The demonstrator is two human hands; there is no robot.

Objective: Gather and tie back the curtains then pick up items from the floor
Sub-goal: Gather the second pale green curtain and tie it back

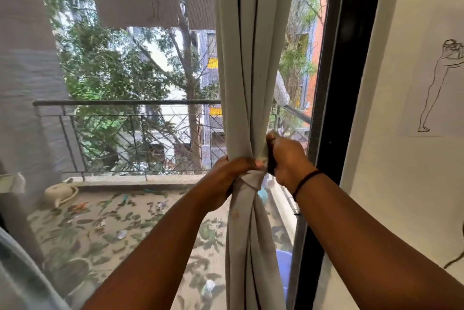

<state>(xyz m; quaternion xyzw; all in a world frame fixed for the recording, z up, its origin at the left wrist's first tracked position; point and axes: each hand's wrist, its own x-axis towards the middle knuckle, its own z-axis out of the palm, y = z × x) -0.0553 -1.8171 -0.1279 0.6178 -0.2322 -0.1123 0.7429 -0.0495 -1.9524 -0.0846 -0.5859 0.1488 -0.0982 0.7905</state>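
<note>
A pale grey curtain (pixel 247 66) hangs gathered into a narrow bundle beside the black window frame (pixel 344 78). My left hand (pixel 229 179) grips the bundle from the left at its pinched waist, where a band of the same fabric wraps around it. My right hand (pixel 286 159) holds the bundle from the right at the same height, fingers curled into the cloth, thumb up. A black band circles my right wrist. Below the hands the curtain falls loose toward the floor.
Through the mesh screen lie a balcony floor (pixel 113 229) strewn with leaves and scraps, a pale pot (pixel 60 193) and a metal railing (pixel 125 133). A white wall (pixel 401 184) with a line drawing stands on the right. A blue tub (pixel 283 269) sits behind the curtain.
</note>
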